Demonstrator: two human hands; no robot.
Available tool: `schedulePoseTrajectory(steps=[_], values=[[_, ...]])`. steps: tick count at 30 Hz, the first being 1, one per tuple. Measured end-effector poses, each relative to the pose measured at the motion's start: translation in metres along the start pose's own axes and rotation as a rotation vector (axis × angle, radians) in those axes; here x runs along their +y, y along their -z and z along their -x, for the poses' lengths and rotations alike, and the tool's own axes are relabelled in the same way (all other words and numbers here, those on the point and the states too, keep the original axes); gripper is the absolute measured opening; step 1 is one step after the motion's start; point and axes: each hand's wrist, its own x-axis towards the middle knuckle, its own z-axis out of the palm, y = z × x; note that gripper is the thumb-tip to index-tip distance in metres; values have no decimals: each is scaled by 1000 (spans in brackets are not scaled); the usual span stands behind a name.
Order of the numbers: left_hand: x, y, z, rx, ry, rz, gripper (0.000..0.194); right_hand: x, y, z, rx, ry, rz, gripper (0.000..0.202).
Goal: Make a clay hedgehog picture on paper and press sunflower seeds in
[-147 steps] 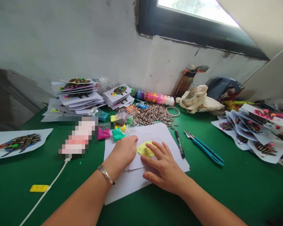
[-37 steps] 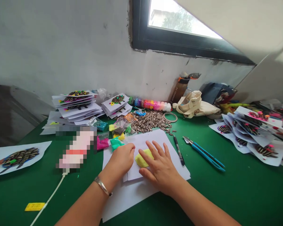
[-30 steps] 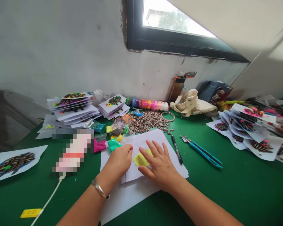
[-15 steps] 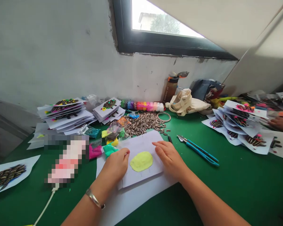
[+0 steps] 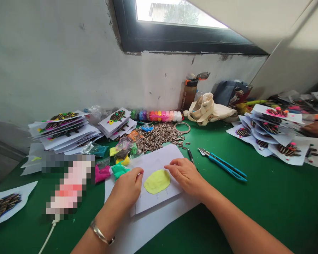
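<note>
A flattened oval of yellow-green clay (image 5: 157, 182) lies on a white sheet (image 5: 155, 204) with short pencil lines below it. My left hand (image 5: 129, 187) rests at the sheet's left side, fingers curled together; whatever its fingertips may hold is too small to make out. On the other side, my right hand (image 5: 185, 176) lies with its fingers apart, the fingertips at the clay's upper right edge and nothing held. Sunflower seeds (image 5: 160, 135) are heaped beyond the sheet. Bags of coloured clay, among them a green one (image 5: 119, 170) and a magenta one (image 5: 102, 173), lie beside my left hand.
A blue cutter (image 5: 226, 165) and a black pen (image 5: 190, 155) lie to the right. Stacked seed pictures (image 5: 66, 135) stand left, others (image 5: 275, 130) right, near another person's hand (image 5: 316, 127). Behind are a tape roll (image 5: 182, 127), bottle (image 5: 189, 95) and cloth bag (image 5: 208, 111).
The view has shifted slightly. My right hand has moved left, so its fingertips are now at the clay's edge. My left hand stays curled by the sheet.
</note>
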Motion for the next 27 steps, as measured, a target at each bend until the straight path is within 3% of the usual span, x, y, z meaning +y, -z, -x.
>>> schedulePoseTrajectory(steps=[6,22,27], values=[[-1,1,0,4,-3,22,31,-2,2,2,-24,70,93,44],[1,3,1,14,-29,5,34,-3,4,1,-21,84,101,48],[-6,7,3,-43,-57,81,37,-1,4,-2,-8,119,107,47]])
